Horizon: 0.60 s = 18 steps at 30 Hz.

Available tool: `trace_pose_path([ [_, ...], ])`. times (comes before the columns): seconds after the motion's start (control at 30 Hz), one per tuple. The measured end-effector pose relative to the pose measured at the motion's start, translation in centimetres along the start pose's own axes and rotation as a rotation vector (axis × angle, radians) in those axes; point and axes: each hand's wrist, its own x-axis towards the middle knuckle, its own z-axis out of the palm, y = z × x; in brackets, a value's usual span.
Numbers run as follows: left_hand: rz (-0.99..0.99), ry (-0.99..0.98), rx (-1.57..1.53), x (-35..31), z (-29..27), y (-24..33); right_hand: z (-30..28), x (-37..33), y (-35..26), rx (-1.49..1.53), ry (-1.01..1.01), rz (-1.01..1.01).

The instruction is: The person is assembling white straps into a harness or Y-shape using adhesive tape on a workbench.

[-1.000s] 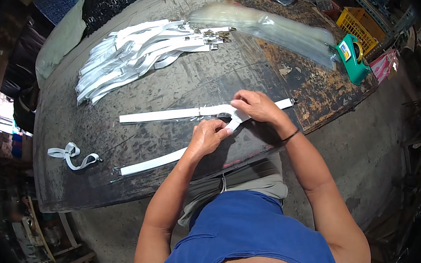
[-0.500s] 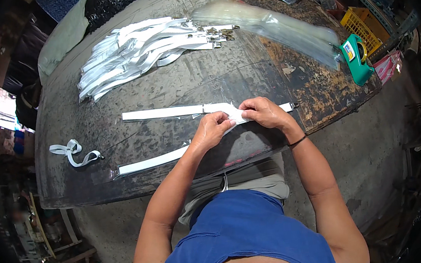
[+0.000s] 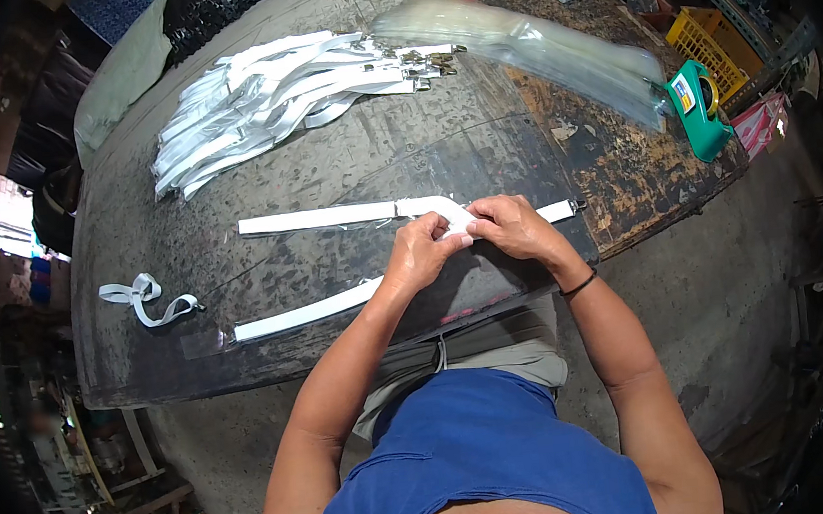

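Note:
My left hand and my right hand meet over the table's near side, fingers pinched on a white strap. Flat to the left, the strap bends down at my fingertips. Beyond my right hand a white strap end with a metal clip shows; my hands hide how it connects. Nearer me another length of white strap runs slantwise under my left wrist, a clear plastic sleeve end at its tip. A loose curled white strap with a small clip lies at the left.
A heap of white straps with metal clips lies at the back of the dark worn table. Right of it is a stack of clear plastic sleeves. A green tape dispenser stands at the right edge, near a yellow crate.
My fingertips have drawn closer together on the strap, the left hand shifting slightly right. The rest lies nearly as before.

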Motion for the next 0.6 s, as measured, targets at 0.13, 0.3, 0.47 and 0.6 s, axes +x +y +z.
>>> trace_pose_path([
  [0.13, 0.19, 0.127, 0.327, -1.7, -0.9, 0.5, 0.2, -0.1, 1.2, -0.08, 0.001, -0.058],
  [0.3, 0.354, 0.205, 0.544, -1.4, -2.8, 1.7, 0.7, -0.9, 1.3, -0.315, 0.155, -0.119],
  [0.47, 0.705, 0.168, 0.594, 2.4, -3.5, 1.0, 1.0, -1.9, 1.0, -0.445, 0.373, -0.161],
  [0.6, 0.608, 0.021, 0.5, 2.9, -3.9, -0.4, 1.5, -2.7, 2.2, -0.361, 0.458, -0.194],
])
